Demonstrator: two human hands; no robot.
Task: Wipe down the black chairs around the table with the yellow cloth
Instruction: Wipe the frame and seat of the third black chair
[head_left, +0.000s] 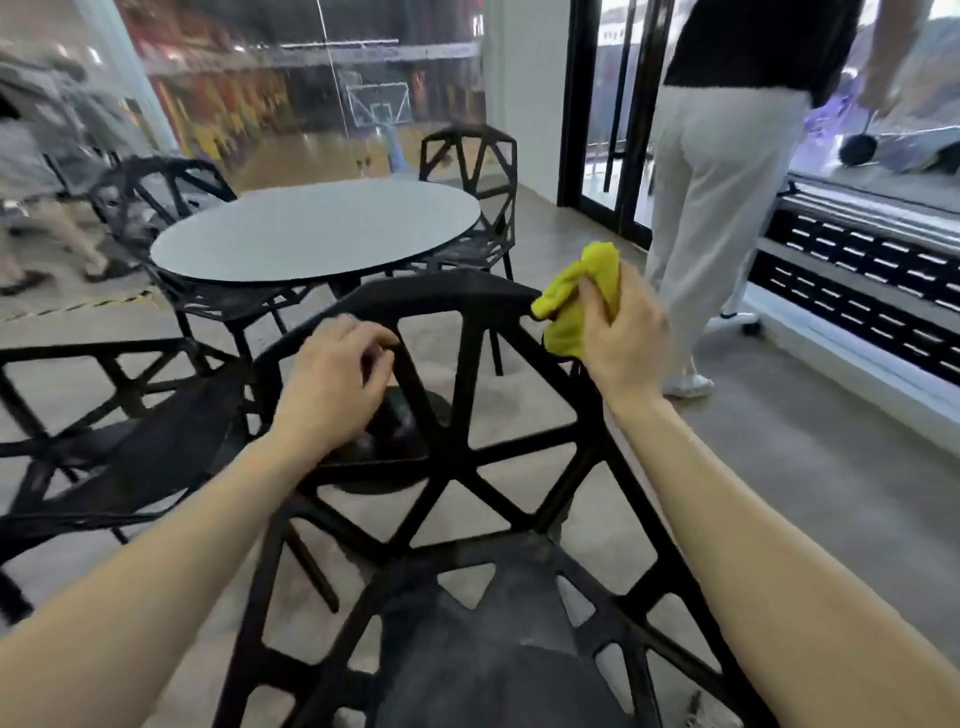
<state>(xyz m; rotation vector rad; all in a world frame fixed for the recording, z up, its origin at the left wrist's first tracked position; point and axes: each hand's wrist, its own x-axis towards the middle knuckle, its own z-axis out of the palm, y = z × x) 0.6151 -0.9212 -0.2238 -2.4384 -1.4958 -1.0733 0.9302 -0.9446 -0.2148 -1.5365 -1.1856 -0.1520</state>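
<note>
Yellow cloth, bunched, against top-right corner of near black lattice chair backrest.

The near chair is cut off below; the left passer-by is blurred.

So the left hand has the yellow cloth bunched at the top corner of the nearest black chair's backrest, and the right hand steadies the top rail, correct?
Hands are swapped. In the head view, the right hand holds the yellow cloth at the backrest corner of the nearest black chair; the left hand steadies the top rail.
</note>
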